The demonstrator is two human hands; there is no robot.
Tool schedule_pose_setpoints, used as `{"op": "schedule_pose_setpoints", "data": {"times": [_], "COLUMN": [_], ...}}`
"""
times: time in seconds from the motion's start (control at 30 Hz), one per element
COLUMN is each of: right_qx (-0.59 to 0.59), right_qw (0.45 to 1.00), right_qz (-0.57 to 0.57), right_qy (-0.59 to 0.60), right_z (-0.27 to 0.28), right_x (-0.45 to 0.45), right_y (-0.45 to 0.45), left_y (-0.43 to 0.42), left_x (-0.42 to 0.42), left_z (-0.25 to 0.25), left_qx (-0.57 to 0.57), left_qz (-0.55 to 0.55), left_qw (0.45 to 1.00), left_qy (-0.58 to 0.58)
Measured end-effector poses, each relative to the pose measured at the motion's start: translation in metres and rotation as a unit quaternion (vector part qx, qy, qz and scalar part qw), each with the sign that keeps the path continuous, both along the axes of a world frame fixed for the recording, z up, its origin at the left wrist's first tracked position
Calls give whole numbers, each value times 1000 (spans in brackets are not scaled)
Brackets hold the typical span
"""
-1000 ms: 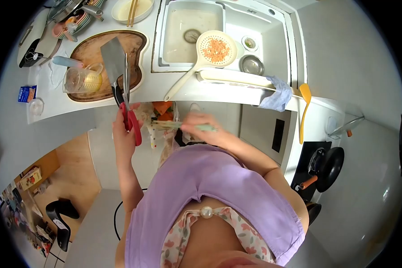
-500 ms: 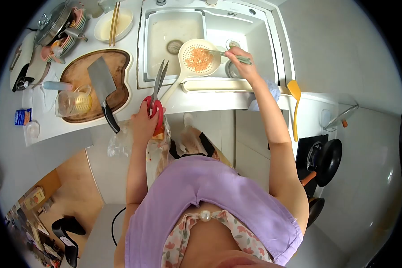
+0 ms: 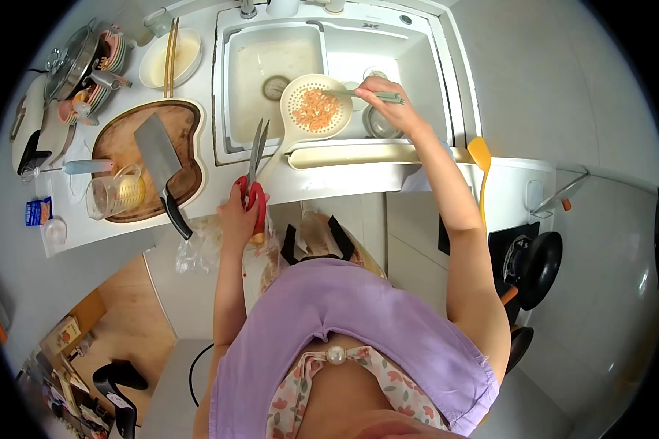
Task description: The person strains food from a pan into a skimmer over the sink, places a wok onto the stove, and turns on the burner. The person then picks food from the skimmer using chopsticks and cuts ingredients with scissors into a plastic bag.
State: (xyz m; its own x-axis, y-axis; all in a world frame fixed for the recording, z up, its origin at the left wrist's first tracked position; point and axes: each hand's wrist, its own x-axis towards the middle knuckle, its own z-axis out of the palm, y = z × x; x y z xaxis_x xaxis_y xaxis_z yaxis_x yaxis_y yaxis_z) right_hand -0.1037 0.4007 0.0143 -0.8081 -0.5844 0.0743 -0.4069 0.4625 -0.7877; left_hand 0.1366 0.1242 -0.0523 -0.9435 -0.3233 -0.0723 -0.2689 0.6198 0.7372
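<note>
My left hand (image 3: 239,219) is wrapped round the red handles of the scissors (image 3: 254,164), whose blades point up toward the sink, slightly apart. In my right hand (image 3: 389,106) is a pair of green chopsticks (image 3: 379,96); their tips reach into the cream strainer ladle (image 3: 295,88). Small orange-pink pieces (image 3: 315,111) lie in the perforated bowl of the ladle, which rests over the sink. Its handle runs down to the counter edge beside the scissors.
Left of the sink, a wooden board (image 3: 121,130) bears a cleaver (image 3: 158,150) and a measuring cup (image 3: 104,197). A white bowl (image 3: 150,67) with wooden chopsticks is behind it. A yellow spatula (image 3: 480,155) and a black pan (image 3: 542,269) are at right.
My right hand has moved from in front of my body up to the ladle with the green chopsticks. The scissors have moved from beside the cleaver toward the ladle's handle. The view has shifted.
</note>
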Motion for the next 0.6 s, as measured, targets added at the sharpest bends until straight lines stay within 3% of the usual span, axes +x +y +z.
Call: {"op": "schedule_pose_setpoints", "data": {"times": [0.2,0.4,0.6], "right_qx": [18,-4,37], "right_qw": [1000,986,979], "right_qz": [8,111,156], "right_qy": [-5,122,123], "right_z": [10,12,6], "right_x": [-6,-15,-28], "right_y": [3,0,-4], "left_y": [3,3,2], "left_x": [0,-1,1], "left_z": [1,7,2], "left_qx": [1,8,-19], "left_qz": [1,4,3], "left_qw": [1000,1000,1000], "left_qy": [-2,-28,11]}}
